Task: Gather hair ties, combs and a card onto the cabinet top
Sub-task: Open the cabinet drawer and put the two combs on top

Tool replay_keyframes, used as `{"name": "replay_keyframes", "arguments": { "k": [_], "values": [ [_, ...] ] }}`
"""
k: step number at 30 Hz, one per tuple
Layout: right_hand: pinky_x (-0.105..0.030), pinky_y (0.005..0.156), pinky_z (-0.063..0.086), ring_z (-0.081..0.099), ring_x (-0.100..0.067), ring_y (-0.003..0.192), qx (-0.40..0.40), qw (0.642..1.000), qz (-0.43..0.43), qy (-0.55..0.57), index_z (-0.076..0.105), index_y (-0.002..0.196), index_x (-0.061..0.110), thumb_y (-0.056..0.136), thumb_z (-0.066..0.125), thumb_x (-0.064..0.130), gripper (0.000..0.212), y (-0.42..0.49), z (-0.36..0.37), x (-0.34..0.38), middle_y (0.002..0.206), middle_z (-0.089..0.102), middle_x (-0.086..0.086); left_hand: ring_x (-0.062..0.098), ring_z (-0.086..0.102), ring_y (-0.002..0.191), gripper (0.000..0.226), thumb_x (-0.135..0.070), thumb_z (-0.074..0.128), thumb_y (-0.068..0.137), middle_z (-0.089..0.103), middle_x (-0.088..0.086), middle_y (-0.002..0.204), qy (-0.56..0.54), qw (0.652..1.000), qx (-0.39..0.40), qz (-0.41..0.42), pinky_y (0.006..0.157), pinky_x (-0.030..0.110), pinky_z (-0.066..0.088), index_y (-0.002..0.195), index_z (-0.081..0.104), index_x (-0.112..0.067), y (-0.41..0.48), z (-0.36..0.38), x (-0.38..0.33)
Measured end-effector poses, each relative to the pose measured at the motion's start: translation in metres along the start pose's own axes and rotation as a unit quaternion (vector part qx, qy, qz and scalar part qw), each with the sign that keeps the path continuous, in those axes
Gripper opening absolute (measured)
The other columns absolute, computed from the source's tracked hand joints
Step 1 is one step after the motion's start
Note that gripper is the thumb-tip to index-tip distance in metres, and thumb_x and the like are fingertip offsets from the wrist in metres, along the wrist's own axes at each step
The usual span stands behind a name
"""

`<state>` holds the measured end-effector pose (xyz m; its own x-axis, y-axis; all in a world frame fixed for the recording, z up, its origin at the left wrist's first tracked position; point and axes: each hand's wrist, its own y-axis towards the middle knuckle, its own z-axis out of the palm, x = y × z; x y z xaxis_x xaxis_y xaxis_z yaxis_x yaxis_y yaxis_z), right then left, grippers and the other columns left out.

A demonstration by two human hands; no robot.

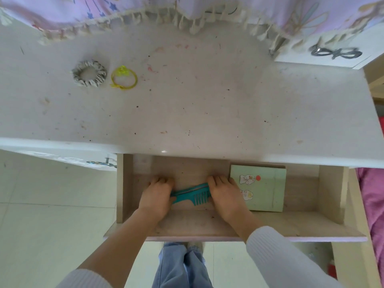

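Note:
On the white cabinet top (207, 104) lie a striped fabric scrunchie (89, 73) and a yellow hair tie (124, 78), side by side at the far left. Below it the drawer (330, 194) stands pulled out. Inside the drawer, teal combs (192, 195) lie between my hands. My left hand (156, 196) covers the handle end and my right hand (225, 197) covers the toothed end, fingers curled over them. A pale green card (264, 190) with small drawings lies flat in the drawer, just right of my right hand.
A fringed lilac cloth (187, 15) hangs over the back of the cabinet top. A white cabinet door with a metal handle (336, 53) is at the far right. Pink fabric (374, 196) shows at the right edge. White floor tiles and my jeans are below.

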<state>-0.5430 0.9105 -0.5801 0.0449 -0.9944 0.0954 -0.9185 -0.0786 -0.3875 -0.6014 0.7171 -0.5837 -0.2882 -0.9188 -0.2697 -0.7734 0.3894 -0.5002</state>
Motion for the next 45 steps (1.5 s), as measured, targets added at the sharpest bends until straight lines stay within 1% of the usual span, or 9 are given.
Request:
{"name": "replay_keyframes", "arguments": {
  "k": [5, 14, 19, 23, 29, 35, 41, 43, 45],
  "values": [
    [-0.039, 0.099, 0.037, 0.048, -0.030, 0.113, 0.006, 1.000, -0.023, 0.010, 0.046, 0.118, 0.009, 0.085, 0.061, 0.023, 0.039, -0.001, 0.002, -0.003, 0.121, 0.056, -0.012, 0.013, 0.061, 0.073, 0.015, -0.028, 0.053, 0.091, 0.071, -0.001, 0.096, -0.076, 0.996, 0.012, -0.051, 0.052, 0.021, 0.044, 0.098, 0.065, -0.024, -0.004, -0.005, 0.009],
    [-0.038, 0.102, 0.036, 0.043, -0.030, 0.117, 0.042, 0.998, -0.043, 0.010, 0.048, 0.118, 0.008, 0.079, 0.065, 0.016, 0.044, 0.001, 0.006, 0.000, 0.122, 0.050, -0.011, 0.014, 0.062, 0.072, 0.010, -0.028, 0.054, 0.091, 0.071, -0.002, 0.096, -0.116, 0.989, 0.011, -0.094, 0.049, 0.017, 0.045, 0.095, 0.064, -0.027, -0.016, -0.011, 0.027],
    [-0.026, 0.062, 0.051, 0.064, -0.021, 0.077, 0.094, 0.976, 0.024, 0.193, 0.062, 0.088, 0.021, 0.082, 0.065, 0.018, 0.008, -0.006, -0.033, 0.001, 0.085, 0.069, -0.002, 0.010, 0.059, 0.076, 0.011, -0.028, 0.063, 0.086, 0.068, -0.007, 0.089, -0.241, 0.967, -0.030, -0.082, 0.053, 0.011, 0.040, 0.094, 0.069, -0.024, -0.038, -0.044, 0.021],
    [-0.010, 0.049, 0.045, 0.059, 0.002, 0.055, 0.045, 0.918, 0.070, 0.387, 0.070, 0.069, 0.028, 0.070, 0.080, 0.024, 0.011, -0.025, -0.108, -0.016, 0.062, 0.069, 0.009, 0.010, 0.064, 0.069, 0.008, -0.024, 0.077, 0.075, 0.068, -0.011, 0.074, -0.367, 0.919, -0.099, -0.105, 0.057, 0.013, 0.049, 0.077, 0.073, -0.029, -0.070, -0.107, 0.027],
    [-0.021, 0.053, 0.053, 0.067, -0.015, 0.059, -0.078, 0.704, 0.098, 0.699, 0.075, 0.078, 0.011, 0.066, 0.077, 0.016, 0.013, -0.021, -0.221, -0.040, 0.066, 0.073, -0.002, 0.010, 0.072, 0.069, 0.023, 0.002, 0.072, 0.075, 0.076, -0.003, 0.070, -0.596, 0.794, -0.116, -0.026, 0.058, 0.018, 0.057, 0.075, 0.074, -0.021, -0.062, -0.205, 0.014],
    [-0.031, 0.055, 0.047, 0.055, -0.024, 0.057, -0.137, 0.607, 0.221, 0.751, 0.063, 0.090, -0.005, 0.087, 0.057, -0.003, 0.007, 0.057, -0.245, -0.035, 0.071, 0.060, -0.015, 0.015, 0.070, 0.068, 0.025, -0.001, 0.067, 0.082, 0.073, 0.002, 0.072, -0.564, 0.820, -0.092, -0.018, 0.062, 0.022, 0.059, 0.106, 0.064, -0.003, 0.031, -0.242, -0.023],
    [-0.038, 0.067, 0.053, 0.060, -0.027, 0.064, -0.123, 0.648, 0.260, 0.705, 0.065, 0.097, -0.006, 0.083, 0.053, -0.011, 0.019, 0.134, -0.228, -0.021, 0.075, 0.063, -0.015, 0.017, 0.063, 0.067, 0.044, 0.005, 0.064, 0.082, 0.066, 0.011, 0.083, -0.495, 0.865, -0.068, -0.046, 0.060, 0.018, 0.058, 0.124, 0.056, -0.007, 0.100, -0.232, -0.032],
    [-0.035, 0.072, 0.056, 0.064, -0.026, 0.072, -0.149, 0.684, 0.281, 0.656, 0.067, 0.090, 0.001, 0.080, 0.062, -0.006, 0.014, 0.146, -0.221, -0.020, 0.082, 0.067, -0.013, 0.021, 0.066, 0.078, 0.046, -0.005, 0.069, 0.081, 0.070, 0.008, 0.090, -0.434, 0.893, -0.111, -0.043, 0.075, 0.029, 0.057, 0.124, 0.056, -0.013, 0.113, -0.232, -0.033],
    [-0.027, 0.068, 0.055, 0.065, -0.021, 0.076, -0.166, 0.735, 0.281, 0.595, 0.066, 0.095, 0.004, 0.078, 0.069, 0.002, 0.017, 0.151, -0.217, -0.020, 0.085, 0.067, -0.007, 0.011, 0.063, 0.074, 0.044, -0.012, 0.071, 0.080, 0.068, -0.002, 0.086, -0.384, 0.909, -0.158, -0.034, 0.072, 0.024, 0.051, 0.122, 0.058, -0.017, 0.122, -0.233, -0.035]
  ]
}}
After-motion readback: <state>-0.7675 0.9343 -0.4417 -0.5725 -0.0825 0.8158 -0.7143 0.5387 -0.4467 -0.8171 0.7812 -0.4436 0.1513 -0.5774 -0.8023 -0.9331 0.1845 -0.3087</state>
